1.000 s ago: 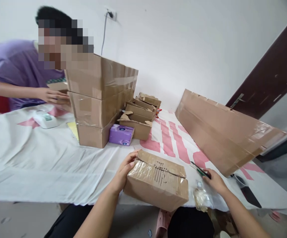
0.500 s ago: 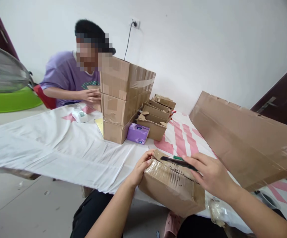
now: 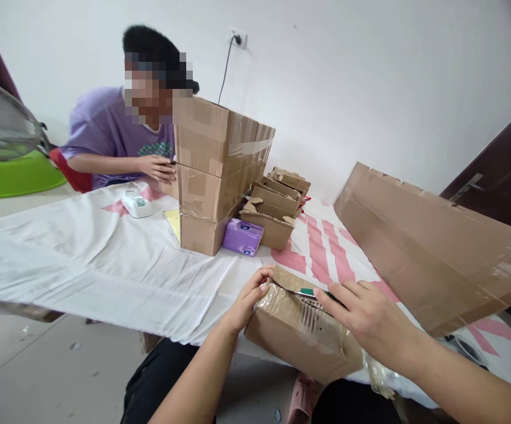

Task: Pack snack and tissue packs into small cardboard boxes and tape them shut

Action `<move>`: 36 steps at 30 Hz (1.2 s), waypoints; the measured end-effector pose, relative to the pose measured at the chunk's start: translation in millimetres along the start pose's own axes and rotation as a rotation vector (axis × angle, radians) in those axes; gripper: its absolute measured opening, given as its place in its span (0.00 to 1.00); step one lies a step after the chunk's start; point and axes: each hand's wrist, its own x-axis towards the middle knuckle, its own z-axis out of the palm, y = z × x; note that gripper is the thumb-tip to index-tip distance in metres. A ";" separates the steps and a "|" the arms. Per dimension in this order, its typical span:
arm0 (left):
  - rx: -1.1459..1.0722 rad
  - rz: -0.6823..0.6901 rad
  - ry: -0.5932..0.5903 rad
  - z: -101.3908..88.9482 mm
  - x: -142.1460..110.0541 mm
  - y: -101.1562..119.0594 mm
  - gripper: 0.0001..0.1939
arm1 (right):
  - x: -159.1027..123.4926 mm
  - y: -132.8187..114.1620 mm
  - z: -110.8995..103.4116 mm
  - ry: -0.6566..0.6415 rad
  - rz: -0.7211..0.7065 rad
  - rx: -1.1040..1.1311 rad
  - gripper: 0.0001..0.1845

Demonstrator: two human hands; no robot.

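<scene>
A taped cardboard box [image 3: 297, 338] lies tilted at the table's near edge, close to my knees. My left hand [image 3: 249, 300] grips its left end, with the fingers over the upper corner. In my right hand [image 3: 364, 312] is a utility knife [image 3: 307, 292] with a green body, mostly covered by my fingers. Its blade points left and lies along the seam in the box's top, the tip apparently in the slit. Clear tape and dark printed marks show beside that seam. Loose crumpled tape [image 3: 379, 374] hangs at the box's right end.
Stacked closed boxes [image 3: 202, 188] stand mid-table, beside a purple box [image 3: 243, 237] and several open cartons [image 3: 268, 227]. A large cardboard sheet [image 3: 418, 247] leans at right, near a tape roll [image 3: 467, 350]. Across the table sits a person [image 3: 114, 135]; a white device [image 3: 136, 204] lies near them.
The knife has come down from above the box onto its top seam, my right hand moving slightly left with it. My left hand keeps its hold on the box.
</scene>
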 end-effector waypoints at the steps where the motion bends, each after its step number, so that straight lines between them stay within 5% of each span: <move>1: 0.003 -0.002 0.004 0.6 -0.1 0.7 0.17 | -2.4 0.2 -0.4 -0.003 -0.004 -0.004 0.22; 9: 0.015 -0.025 0.016 1.9 -1.7 3.8 0.19 | -35.1 7.3 -1.8 -0.103 0.015 -0.002 0.22; 18: -0.026 -0.083 0.078 2.9 -1.9 -1.3 0.23 | -122.8 28.9 0.7 -0.156 0.312 0.141 0.18; 22: -0.063 -0.070 0.109 3.6 -2.7 -8.8 0.26 | -180.4 34.7 38.7 -0.127 0.615 0.282 0.17; 29: -0.104 -0.025 0.110 4.8 -1.8 -8.8 0.29 | -271.3 13.7 139.8 -0.286 1.199 0.606 0.22; 36: -0.004 -0.010 0.062 1.5 -3.4 -5.1 0.24 | -293.5 3.6 178.1 -0.481 1.177 0.546 0.22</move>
